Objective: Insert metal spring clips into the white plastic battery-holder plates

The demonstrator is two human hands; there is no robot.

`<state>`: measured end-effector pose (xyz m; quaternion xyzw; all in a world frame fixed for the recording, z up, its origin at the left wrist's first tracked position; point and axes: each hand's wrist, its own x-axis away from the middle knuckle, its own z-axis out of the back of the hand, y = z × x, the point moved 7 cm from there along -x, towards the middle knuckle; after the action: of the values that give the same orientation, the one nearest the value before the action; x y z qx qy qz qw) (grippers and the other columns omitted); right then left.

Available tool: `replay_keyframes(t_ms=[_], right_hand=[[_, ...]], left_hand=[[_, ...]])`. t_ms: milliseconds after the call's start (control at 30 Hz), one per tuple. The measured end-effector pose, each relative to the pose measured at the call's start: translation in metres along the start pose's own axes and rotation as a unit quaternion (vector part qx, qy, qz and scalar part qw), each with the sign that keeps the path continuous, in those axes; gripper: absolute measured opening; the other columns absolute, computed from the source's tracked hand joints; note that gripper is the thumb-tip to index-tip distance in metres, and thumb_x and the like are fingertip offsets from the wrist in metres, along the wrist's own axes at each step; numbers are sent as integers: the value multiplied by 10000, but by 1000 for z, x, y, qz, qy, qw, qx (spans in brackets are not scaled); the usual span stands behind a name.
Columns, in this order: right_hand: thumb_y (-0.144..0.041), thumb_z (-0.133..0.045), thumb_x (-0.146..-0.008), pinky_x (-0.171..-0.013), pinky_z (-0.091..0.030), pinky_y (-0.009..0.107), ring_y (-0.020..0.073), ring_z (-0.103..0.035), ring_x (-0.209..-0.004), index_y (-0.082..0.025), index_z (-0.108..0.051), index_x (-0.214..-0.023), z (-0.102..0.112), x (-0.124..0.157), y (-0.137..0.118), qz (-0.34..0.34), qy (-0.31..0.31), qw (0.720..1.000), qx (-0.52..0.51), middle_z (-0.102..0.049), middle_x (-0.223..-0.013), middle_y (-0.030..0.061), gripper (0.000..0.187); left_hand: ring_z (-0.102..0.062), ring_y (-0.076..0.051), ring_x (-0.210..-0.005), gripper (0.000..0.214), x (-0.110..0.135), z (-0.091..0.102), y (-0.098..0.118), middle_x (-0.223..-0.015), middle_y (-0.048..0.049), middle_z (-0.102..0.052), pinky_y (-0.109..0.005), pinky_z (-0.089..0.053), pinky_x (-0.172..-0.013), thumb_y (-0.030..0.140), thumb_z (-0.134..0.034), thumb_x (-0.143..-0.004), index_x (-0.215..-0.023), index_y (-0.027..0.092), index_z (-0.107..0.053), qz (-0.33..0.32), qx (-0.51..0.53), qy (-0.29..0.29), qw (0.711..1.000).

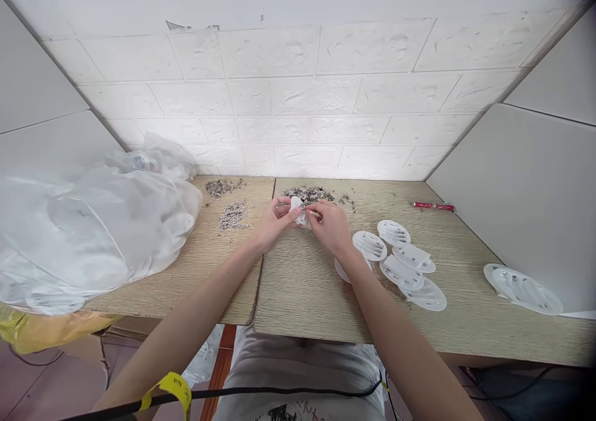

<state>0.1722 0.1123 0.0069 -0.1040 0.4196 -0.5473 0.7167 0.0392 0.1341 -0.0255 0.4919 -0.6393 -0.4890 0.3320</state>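
Above the middle of the table my left hand (274,222) is closed round a small white plastic piece (296,203), its thumb lying across the front. At the right side of that piece, my right hand (328,223) pinches with thumb and fingertips. What sits in that pinch is too small to make out. Just behind both hands lies a pile of small metal parts (310,193). Several white oval plastic pieces (369,246) with small metal bits on them lie to the right, one partly hidden by my right forearm.
Two more heaps of small metal parts (234,215) lie left of the table seam. A large clear plastic bag (88,235) fills the left end. At the right are a red pen-like object (433,206) and more white ovals (524,289). A black cable (261,392) crosses in front of my body.
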Motion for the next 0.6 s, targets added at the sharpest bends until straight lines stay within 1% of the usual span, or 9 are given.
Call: replay_keyframes(t_ms=[67,133,333,600], right_hand=[[-132,-480,-828,-634,-413,284,171,-566,-697,-169,-721,-852,-2,1,-1,13,-12,1000,6,-641,-789,58,245],[-131,-481,-823,-630,-420,282,172,-571,-700,-171,-724,-852,-2,0,0,19,-14,1000,4,-642,-791,60,248],[-136,-505,-810,-663,-439,284,164,-589,-700,-175,-714,-857,6,-4,6,-13,32,998,-47,-697,-832,55,218],[-176,-534,-799,-673,-443,294,168,-598,-701,-181,-719,-828,4,-4,3,-13,13,998,-61,-704,-792,46,188]], left_hand=[[-680,-203,-906,503,0,1,1,-948,-68,-713,-406,-538,-861,397,-811,-664,-1027,176,-541,1,-12,1,1000],[-677,-210,-914,501,0,0,1,-947,-76,-714,-419,-535,-873,404,-800,-679,-1051,168,-562,1,-19,-11,1000],[-680,-227,-918,503,-1,-5,0,-914,-84,-722,-442,-536,-889,464,-766,-702,-1059,156,-589,-2,-15,-35,999],[-672,-221,-919,550,-2,-2,-2,-918,-78,-721,-416,-530,-879,514,-762,-684,-1076,166,-598,-3,-27,-25,999]])
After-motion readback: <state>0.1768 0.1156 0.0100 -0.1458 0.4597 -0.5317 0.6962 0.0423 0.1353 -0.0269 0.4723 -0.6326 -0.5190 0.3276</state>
